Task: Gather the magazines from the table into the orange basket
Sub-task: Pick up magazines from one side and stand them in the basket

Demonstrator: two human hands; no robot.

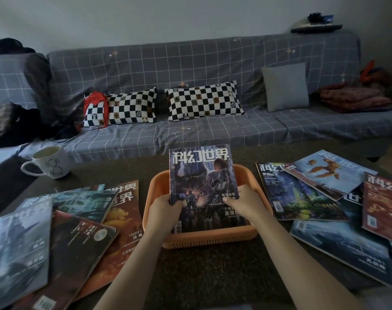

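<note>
We look down along two bare forearms at a dark, matte table. Both hands grasp one magazine (202,186) — a glossy, rectangular science-fiction issue with bold white title characters, a figure and a cat-like face on its cover. Our left hand (164,212) curls round the lower left edge, thumb on the cover; our right hand (244,205) grips the lower right edge, fingers folded over the front. The magazine stands tilted, its bottom edge down inside the orange basket (209,239), its top leaning away toward the far edge of the table. The basket is a shallow plastic tray with rounded corners and perforated walls, sitting in the middle of the table, near its front edge. By the left edge lies a fanned heap of left magazines (63,238), overlapping, with shiny covers in grey, teal, dark red and orange; the nearest one catches a pale glare. By the right edge lies a heap of right magazines (329,202), also overlapping at angles, in blue, pale sky and rust tones, some showing barcodes. At the far left corner stands a white ceramic mug (48,162) with a line drawing on its side and a handle turned left. Beyond the table runs a sofa (190,63) draped in grey cloth with a thin white grid, carrying two black-and-white checkered cushions (204,100) and one plain grey cushion (285,86).
</note>
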